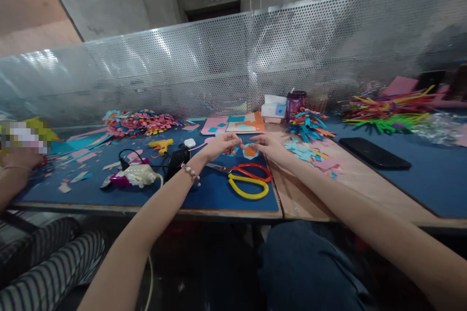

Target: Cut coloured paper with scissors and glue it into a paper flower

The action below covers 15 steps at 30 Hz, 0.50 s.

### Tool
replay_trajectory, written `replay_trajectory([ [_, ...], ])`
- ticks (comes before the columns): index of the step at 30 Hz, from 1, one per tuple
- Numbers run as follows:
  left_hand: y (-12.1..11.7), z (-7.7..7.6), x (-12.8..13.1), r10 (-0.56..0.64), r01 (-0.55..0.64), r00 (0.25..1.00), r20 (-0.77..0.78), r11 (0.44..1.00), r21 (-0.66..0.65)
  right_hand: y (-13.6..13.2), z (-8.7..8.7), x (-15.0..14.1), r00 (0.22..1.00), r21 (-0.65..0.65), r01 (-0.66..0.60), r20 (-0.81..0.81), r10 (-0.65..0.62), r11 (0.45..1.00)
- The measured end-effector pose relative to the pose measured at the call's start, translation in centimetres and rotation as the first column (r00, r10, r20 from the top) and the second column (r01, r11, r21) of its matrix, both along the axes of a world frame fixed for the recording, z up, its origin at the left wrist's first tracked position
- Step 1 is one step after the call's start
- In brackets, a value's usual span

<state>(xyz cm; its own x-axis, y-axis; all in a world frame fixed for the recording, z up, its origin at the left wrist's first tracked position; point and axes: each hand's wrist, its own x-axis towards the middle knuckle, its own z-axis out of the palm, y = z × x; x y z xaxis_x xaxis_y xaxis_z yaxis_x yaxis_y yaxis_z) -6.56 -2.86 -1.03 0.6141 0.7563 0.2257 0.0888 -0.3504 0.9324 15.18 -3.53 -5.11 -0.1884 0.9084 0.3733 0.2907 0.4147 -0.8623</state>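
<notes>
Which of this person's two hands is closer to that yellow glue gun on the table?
The left. The left hand is to the right of the glue gun; the right hand is farther right.

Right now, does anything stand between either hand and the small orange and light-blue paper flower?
Nothing visible does. The fingertips of the left hand and right hand are right by the flower, one at each side. The scissors lie nearer the person, not in between.
</notes>
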Motion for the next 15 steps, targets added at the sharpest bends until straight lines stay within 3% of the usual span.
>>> replay_trajectory([
  [4, 0.2, 0.0, -0.1, 0.076, -0.076, 0.997, -0.002, 0.996, 0.037, 0.2, -0.1, 0.2, 0.999, -0.071, -0.005, -0.046, 0.002, 0.997],
  [7, 0.3, 0.2, -0.3, 0.105, -0.106, 0.994, 0.043, 0.994, 0.023, 0.5, -0.4, 0.3, 0.999, -0.090, 0.021, 0.038, -0.018, 0.996],
  [9, 0.2, 0.3, -0.3, 0.105, -0.105, 0.992, 0.071, 0.994, -0.005, 0.6, -0.5, 0.4, 0.979, 0.029, 0.097, 0.176, -0.101, 0.995],
  [11, 0.2, 0.3, -0.3, 0.102, -0.100, 0.991, 0.085, 0.994, -0.037, 0.5, -0.4, 0.3, 0.926, 0.248, 0.186, 0.280, -0.254, 0.951],
  [13, 0.2, 0.1, -0.2, 0.096, -0.090, 0.992, 0.085, 0.994, -0.069, 0.2, 0.0, 0.1, 0.886, 0.414, 0.242, 0.275, -0.374, 0.878],
  [15, 0.2, 0.0, -0.1, 0.078, -0.067, 0.992, 0.098, 0.991, -0.112, -0.2, 0.5, -0.5, 0.906, 0.447, 0.245, 0.212, -0.367, 0.860],
])
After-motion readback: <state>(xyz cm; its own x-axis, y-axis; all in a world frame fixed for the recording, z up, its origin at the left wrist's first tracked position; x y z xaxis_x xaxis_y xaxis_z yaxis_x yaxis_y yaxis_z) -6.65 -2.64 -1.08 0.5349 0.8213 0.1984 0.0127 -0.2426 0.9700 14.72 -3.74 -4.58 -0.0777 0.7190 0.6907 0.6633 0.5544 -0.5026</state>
